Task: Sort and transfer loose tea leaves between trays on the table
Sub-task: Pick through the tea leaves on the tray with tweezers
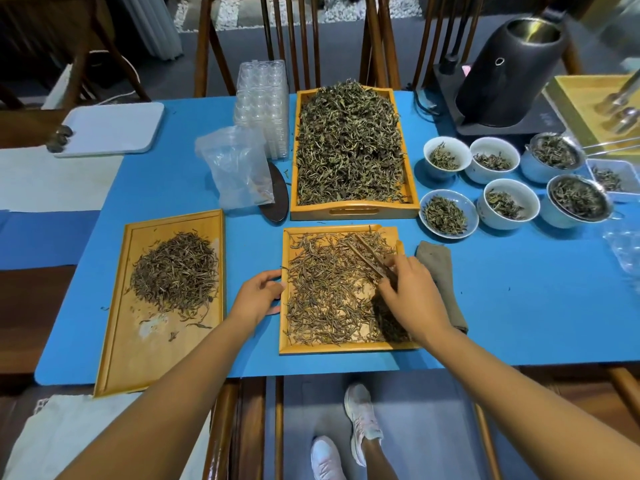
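A small wooden tray near the table's front edge holds thinly spread brown tea leaves. My right hand holds wooden tongs over the tray's right side, tips pointing up-left into the leaves. My left hand grips that tray's left rim. To the left, a long flat wooden tray carries a heap of sorted brown leaves. Behind, a deep handled wooden tray is full of greenish loose leaves.
Several white bowls with leaf samples stand at the right, beside a black kettle. A clear plastic bag, stacked clear plastic cups and a white tray are at the back left. A grey cloth lies by my right hand.
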### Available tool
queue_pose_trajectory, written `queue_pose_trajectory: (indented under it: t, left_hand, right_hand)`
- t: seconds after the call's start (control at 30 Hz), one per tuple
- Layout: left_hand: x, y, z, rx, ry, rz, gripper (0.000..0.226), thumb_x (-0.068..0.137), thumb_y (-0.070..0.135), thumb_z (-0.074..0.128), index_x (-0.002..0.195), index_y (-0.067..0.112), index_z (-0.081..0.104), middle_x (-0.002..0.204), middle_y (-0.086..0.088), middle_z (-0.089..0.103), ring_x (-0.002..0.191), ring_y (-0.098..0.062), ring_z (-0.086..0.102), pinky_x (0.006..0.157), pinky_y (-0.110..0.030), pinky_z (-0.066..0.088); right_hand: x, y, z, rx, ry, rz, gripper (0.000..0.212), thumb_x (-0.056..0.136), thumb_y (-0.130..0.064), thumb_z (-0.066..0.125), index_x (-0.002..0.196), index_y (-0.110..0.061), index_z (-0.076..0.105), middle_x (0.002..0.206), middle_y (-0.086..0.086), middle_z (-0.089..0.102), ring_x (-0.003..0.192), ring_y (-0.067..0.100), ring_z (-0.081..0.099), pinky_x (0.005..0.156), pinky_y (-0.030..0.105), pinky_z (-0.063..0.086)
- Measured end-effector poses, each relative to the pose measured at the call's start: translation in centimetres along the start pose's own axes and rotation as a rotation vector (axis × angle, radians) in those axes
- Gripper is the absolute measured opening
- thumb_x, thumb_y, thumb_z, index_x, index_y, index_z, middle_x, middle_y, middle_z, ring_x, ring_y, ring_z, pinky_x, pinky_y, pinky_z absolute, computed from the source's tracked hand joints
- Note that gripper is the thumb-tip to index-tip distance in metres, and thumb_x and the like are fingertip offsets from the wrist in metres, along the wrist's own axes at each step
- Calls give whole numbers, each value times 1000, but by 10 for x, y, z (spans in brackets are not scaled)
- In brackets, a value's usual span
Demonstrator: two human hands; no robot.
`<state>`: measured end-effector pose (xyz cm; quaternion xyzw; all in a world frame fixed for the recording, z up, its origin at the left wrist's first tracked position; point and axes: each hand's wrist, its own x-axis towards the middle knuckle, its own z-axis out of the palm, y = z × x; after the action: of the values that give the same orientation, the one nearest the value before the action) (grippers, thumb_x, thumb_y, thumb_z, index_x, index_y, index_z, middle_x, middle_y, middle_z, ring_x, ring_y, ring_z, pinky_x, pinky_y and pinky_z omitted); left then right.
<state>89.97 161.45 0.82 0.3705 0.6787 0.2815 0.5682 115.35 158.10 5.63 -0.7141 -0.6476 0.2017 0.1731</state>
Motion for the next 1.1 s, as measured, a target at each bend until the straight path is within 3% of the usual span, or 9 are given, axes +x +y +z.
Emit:
queue_pose_trajectory:
  t: [0.4, 0.8, 1.0, 1.1]
  left_hand:
    - [-1, 3, 1, 13, 8, -18, 34, 96, 8, 53, 129, 12, 55, 88, -2, 59, 88, -18, 59, 68, -27, 53]
    - [1, 1, 11, 64, 119, 15, 28, 95, 7, 51, 122, 11, 58, 81, -6, 55, 73, -19, 51, 62, -27, 50]
    - [2, 2, 15, 81, 143, 32, 21, 95, 8, 49, 114, 10, 57, 73, -5, 50, 66, -19, 47, 70, -38, 48]
    - [2, 2, 18, 97, 159, 44, 19, 95, 8, 48, 111, 9, 57, 71, -6, 48, 64, -20, 44, 67, -36, 46]
  right_hand:
    - [-5, 37, -28, -32, 66, 97, 21, 88, -17, 54, 106, -8, 52, 103, 14, 56, 98, 33, 51, 73, 38, 42]
    - [-4, 93, -50, 16, 151, 372, 27, 87, -15, 56, 113, -6, 53, 108, 19, 55, 101, 35, 52, 76, 41, 44]
    - [-14, 110, -47, -14, 155, 442, 28, 88, -14, 52, 115, -4, 51, 110, 22, 55, 103, 38, 51, 82, 44, 44]
    - [-19, 114, -43, -43, 135, 460, 28, 89, -13, 51, 116, -4, 51, 113, 22, 54, 104, 38, 50, 81, 43, 44]
